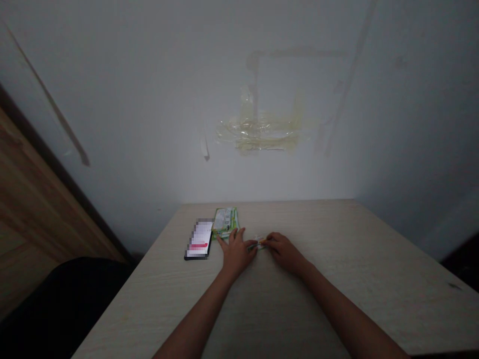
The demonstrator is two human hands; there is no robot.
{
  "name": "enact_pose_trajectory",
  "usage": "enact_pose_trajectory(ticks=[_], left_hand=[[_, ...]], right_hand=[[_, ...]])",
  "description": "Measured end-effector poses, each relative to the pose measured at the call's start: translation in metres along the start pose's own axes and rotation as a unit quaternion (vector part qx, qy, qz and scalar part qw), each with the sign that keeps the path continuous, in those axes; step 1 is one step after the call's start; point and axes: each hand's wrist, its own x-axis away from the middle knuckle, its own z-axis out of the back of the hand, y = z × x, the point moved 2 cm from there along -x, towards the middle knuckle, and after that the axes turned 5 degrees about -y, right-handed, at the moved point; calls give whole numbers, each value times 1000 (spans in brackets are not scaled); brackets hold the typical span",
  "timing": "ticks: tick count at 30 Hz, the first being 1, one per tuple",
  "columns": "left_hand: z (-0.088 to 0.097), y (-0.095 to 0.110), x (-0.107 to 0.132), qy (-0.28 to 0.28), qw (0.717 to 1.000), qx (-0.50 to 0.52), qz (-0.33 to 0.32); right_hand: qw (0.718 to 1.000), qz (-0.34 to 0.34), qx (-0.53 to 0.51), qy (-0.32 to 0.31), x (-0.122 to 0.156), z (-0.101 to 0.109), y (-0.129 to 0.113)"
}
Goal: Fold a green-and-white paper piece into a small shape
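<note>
My left hand (236,252) lies palm down on the pale wooden table (337,279), fingers spread toward a green and white packet (225,222). Its thumb meets a small thin greenish item (258,243) that sits between both hands. My right hand (285,251) is curled, its fingertips pinched on the other end of that small item. The item is too small and dim to name.
A phone (199,239) with a lit screen lies left of the packet. A grey wall with old tape marks (262,130) rises behind the table. A wooden panel (33,209) stands at the left, with a dark shape (63,299) below it.
</note>
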Motion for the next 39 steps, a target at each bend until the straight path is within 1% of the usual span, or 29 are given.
enact_pose_trajectory(ticks=[6,9,15,22,27,33,39], left_hand=[[2,-5,-1,-35,999,-2,-20],[0,-7,-2,-39,999,-5,-24],[-2,-8,-3,-29,999,-5,-25],[0,-6,-3,-53,999,-10,-8],[-1,-6,-3,-41,999,-6,-6],[-3,-10,-5,-46,999,-13,-10],[-6,-12,-7,-38,999,-5,-14]], right_hand=[[1000,20,7,-2,-1,-2,-1],[1000,19,15,-3,-2,-2,-2],[1000,11,20,-1,-5,-2,-3],[1000,-13,-11,-4,-7,-5,4],[999,-25,-27,-3,-9,-7,10],[999,-35,-25,-7,-11,-9,12],[999,-43,-19,-11,-14,-11,13]])
